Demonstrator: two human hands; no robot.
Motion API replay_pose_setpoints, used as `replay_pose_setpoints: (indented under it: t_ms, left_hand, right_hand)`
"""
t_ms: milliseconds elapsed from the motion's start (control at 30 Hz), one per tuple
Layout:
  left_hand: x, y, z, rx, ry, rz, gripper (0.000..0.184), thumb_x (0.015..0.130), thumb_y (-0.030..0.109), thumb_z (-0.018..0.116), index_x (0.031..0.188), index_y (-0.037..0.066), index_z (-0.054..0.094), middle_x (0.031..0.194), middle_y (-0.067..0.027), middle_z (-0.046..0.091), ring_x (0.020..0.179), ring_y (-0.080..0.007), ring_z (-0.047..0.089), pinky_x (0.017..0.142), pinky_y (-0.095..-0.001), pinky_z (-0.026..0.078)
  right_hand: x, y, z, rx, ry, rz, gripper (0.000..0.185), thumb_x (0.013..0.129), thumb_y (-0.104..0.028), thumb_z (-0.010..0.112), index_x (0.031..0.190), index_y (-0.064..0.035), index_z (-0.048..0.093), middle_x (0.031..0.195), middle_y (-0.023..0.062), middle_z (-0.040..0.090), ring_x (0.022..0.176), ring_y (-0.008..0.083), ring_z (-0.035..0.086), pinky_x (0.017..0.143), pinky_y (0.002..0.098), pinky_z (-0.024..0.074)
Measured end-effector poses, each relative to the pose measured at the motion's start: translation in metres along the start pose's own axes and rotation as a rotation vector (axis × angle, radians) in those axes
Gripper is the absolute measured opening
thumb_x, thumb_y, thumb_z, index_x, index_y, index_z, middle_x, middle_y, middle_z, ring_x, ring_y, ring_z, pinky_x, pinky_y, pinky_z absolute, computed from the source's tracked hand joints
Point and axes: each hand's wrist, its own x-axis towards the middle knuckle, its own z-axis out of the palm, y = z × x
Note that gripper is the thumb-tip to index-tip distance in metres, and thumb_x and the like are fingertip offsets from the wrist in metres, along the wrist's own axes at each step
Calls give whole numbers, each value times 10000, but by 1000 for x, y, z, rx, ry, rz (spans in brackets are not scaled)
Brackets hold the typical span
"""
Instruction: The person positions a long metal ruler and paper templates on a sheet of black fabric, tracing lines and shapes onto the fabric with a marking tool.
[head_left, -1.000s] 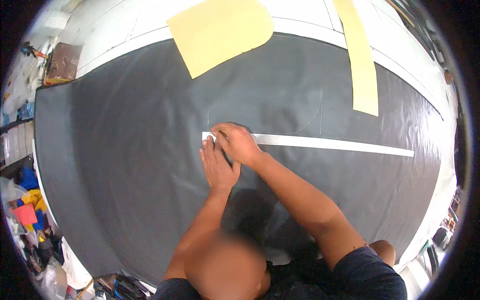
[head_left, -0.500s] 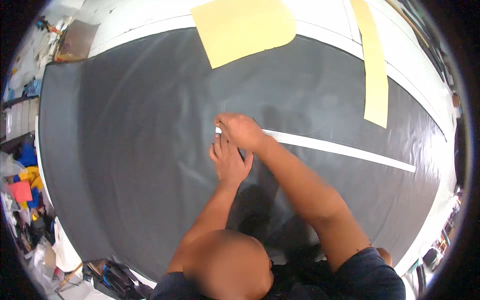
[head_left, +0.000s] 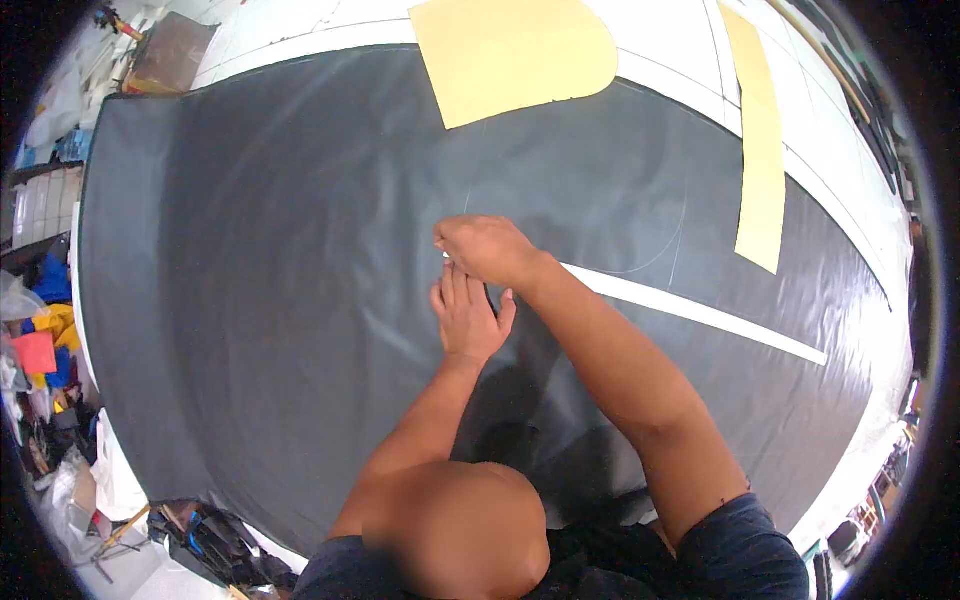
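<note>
A long white straightedge (head_left: pixel 700 307) lies slantwise on a sheet of black material (head_left: pixel 270 270). My left hand (head_left: pixel 470 312) rests flat beside its left end, fingers stretched and thumb apart; the fingertips reach under my right hand. Crossing over that end, my right hand (head_left: pixel 487 247) has its fingers curled together. Whatever it pinches is hidden from this angle. Thin pale lines, one of them curved, are drawn on the black sheet above the straightedge.
A yellow pattern piece (head_left: pixel 520 60) with a rounded corner overlaps the far edge of the black sheet. At the right lies a yellow strip (head_left: pixel 762 160). Dark long rods (head_left: pixel 870 120) run along the far right. Mixed coloured scraps (head_left: pixel 45 340) are piled at the left.
The view has shifted and turned slightly. Both hands stay at the straightedge's left end, the right still curled and the left still flat. More of the drawn curve now shows.
</note>
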Motion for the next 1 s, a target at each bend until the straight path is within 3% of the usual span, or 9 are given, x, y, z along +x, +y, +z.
replay_pose_setpoints:
  t_ms: [100, 200, 400, 500, 633, 833, 900, 1000]
  left_hand:
    - [0, -1, -1, 2, 0, 4, 600, 905, 421, 576, 1297, -23, 481, 1398, -229, 464, 1368, -407, 364, 1071, -544, 271]
    - [-1, -1, -1, -6, 13, 7, 610, 903, 424, 577, 1307, -21, 476, 1398, -220, 462, 1360, -405, 370, 1071, -540, 274]
    - [1, 0, -2, -8, 1, -10, 626, 900, 422, 587, 1340, -5, 456, 1411, -201, 447, 1369, -390, 362, 1078, -523, 273]
    - [1, -1, 0, -14, 0, -6, 641, 896, 419, 596, 1356, -2, 447, 1419, -200, 441, 1379, -380, 351, 1083, -518, 268]
    - [0, 0, -1, 10, -39, -32, 672, 886, 426, 605, 1373, -5, 434, 1430, -197, 437, 1391, -374, 337, 1089, -519, 254]
    - [0, 0, -2, 2, -36, -28, 710, 870, 412, 614, 1401, -24, 435, 1511, -201, 385, 1420, -369, 312, 1115, -527, 229]
    - [0, 1, 0, 17, -44, -43, 712, 865, 408, 620, 1399, -28, 444, 1520, -204, 378, 1426, -371, 308, 1121, -528, 227]
    - [0, 1, 2, 24, -19, -36, 709, 856, 400, 640, 1398, -18, 454, 1525, -206, 381, 1429, -381, 313, 1123, -542, 231]
  right_hand:
    - [2, -3, -2, -31, -6, -51, 208, 895, -149, 561, 1055, -41, 638, 1018, 176, 691, 971, 372, 681, 819, 486, 559]
    - [6, -3, -1, -62, 12, -12, 161, 895, -152, 573, 981, -21, 611, 981, 167, 684, 922, 382, 659, 772, 479, 525]
    - [5, 4, -2, 3, 52, 19, 178, 879, -123, 590, 1022, -17, 599, 981, 192, 676, 900, 387, 660, 773, 466, 531]
    - [2, 5, -1, 33, 68, 66, 232, 832, -125, 663, 1025, -30, 576, 978, 189, 679, 906, 394, 679, 778, 489, 552]
    - [-6, 2, -3, -23, 77, 7, 232, 841, -124, 634, 1043, -17, 600, 936, 173, 673, 875, 371, 666, 750, 461, 536]
    - [-52, 6, 3, -128, 147, 156, 212, 854, -124, 640, 1041, -33, 596, 951, 156, 666, 878, 364, 656, 733, 457, 537]
    - [-86, 17, 10, -85, 455, 155, 177, 892, -131, 618, 1051, -54, 604, 968, 140, 664, 878, 362, 649, 732, 454, 536]
    - [-135, 35, 1, -141, 447, 352, 142, 942, -155, 591, 1054, -69, 611, 960, 125, 660, 869, 362, 645, 737, 450, 534]
